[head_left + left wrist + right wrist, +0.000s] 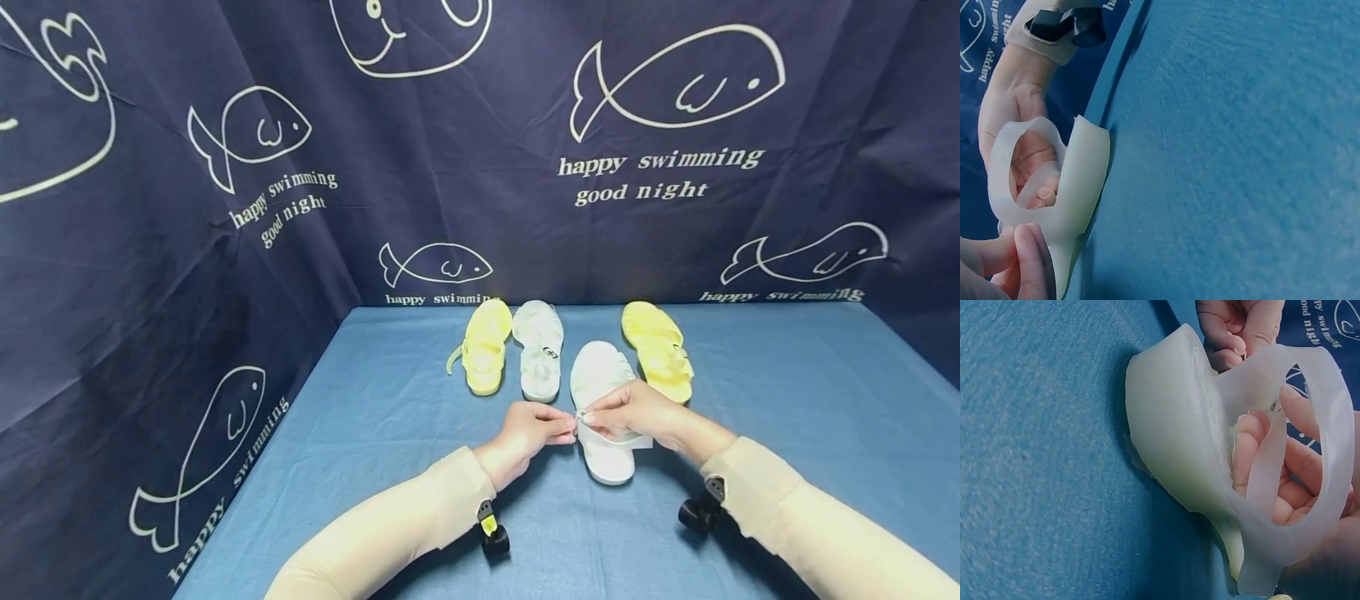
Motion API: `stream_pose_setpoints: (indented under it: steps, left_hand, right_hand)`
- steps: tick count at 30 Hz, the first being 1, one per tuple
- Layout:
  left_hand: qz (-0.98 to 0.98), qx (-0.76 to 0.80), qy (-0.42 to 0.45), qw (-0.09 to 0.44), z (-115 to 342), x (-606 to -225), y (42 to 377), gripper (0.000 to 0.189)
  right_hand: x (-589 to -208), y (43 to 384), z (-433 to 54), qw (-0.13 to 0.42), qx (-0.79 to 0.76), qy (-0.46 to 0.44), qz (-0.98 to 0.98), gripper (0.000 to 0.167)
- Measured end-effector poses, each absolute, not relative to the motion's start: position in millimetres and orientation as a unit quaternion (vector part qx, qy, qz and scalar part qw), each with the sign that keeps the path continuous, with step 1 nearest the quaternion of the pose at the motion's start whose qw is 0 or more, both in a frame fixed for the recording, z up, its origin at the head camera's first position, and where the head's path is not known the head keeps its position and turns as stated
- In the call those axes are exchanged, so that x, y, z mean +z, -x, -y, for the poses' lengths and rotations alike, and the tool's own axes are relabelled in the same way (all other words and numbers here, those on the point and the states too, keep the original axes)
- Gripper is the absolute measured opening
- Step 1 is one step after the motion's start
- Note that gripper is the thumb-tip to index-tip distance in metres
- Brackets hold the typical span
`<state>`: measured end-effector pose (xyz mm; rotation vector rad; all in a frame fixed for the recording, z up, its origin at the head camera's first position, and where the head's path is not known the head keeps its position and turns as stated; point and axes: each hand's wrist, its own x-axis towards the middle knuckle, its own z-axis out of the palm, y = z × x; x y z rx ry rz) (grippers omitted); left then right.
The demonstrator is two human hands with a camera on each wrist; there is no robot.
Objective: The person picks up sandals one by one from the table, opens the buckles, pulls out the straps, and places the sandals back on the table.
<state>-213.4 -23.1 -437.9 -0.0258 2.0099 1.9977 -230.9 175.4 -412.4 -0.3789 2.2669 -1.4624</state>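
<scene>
A white sandal (607, 462) lies on the blue cloth with its heel toward me, its back strap (1002, 165) standing up as a loop. At the sandal's left side, my left hand (528, 433) pinches the strap's small fastening between thumb and fingertips. From the right, my right hand (637, 410) reaches across the sandal and pinches the strap at the same spot, its fingertips close to those of the left. The right wrist view shows the right fingers (1300, 465) behind the strap loop, near a small metal stud (1274, 406). The fingertips partly hide the fastening.
Behind the left hand lie a yellow sandal (483, 367) with a loose strap and a pale sandal (540, 379) with a dark buckle. Another yellow sandal (660, 354) lies just beyond the right hand. A dark fish-print curtain (450, 167) borders the blue-covered table (375, 467).
</scene>
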Motion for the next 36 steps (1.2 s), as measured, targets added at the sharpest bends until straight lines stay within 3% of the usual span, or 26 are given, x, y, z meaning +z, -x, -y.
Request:
stream_pose_setpoints:
  steps: [21,36]
  left_hand:
    - [-0.744,0.656,-0.021,0.127,20,-430,217,0.009]
    - [-0.728,0.668,0.036,0.148,21,-423,212,0.011]
  right_hand:
    - [-416,232,-179,0.205,-0.540,0.099,-0.810,0.035]
    - [-415,233,-173,0.200,-0.535,0.098,-0.815,0.035]
